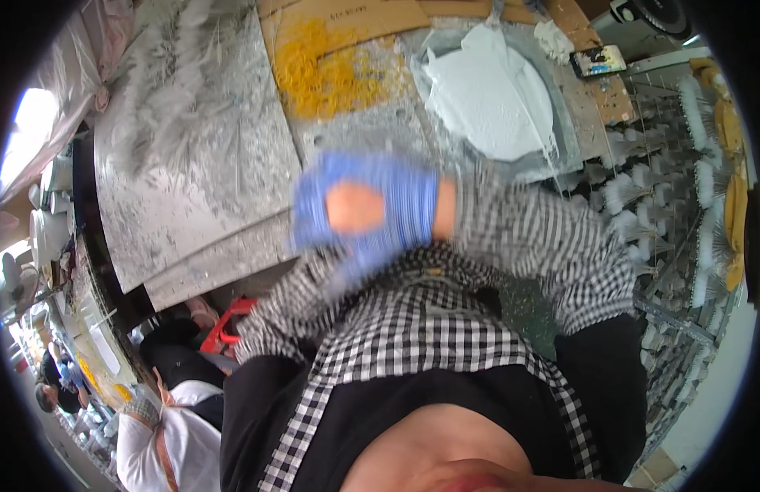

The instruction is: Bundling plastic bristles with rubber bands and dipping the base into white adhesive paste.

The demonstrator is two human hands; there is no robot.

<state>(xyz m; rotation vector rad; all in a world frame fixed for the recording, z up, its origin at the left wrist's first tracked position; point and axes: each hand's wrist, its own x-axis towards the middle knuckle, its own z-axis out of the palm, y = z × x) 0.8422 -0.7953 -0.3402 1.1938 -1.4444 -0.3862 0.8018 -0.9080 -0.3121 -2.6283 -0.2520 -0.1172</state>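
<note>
My right hand is in front of my chest, in a ribbed blue glove with an open patch on its back. Motion smears its fingers, so I cannot make out a grip or anything held. My left forearm in a checked sleeve reaches up beneath it; my left hand is mostly hidden there. A blurred blue strip below the right hand may be part of either glove. Just beyond the hands lies the near edge of a grey, paint-specked worktable.
Yellow rubber bands lie loose at the back. White paste spreads on a sheet at the back right, near a phone. Pale fibre tufts cover the far left. Racks of brush-like tufts stand right. Another person sits lower left.
</note>
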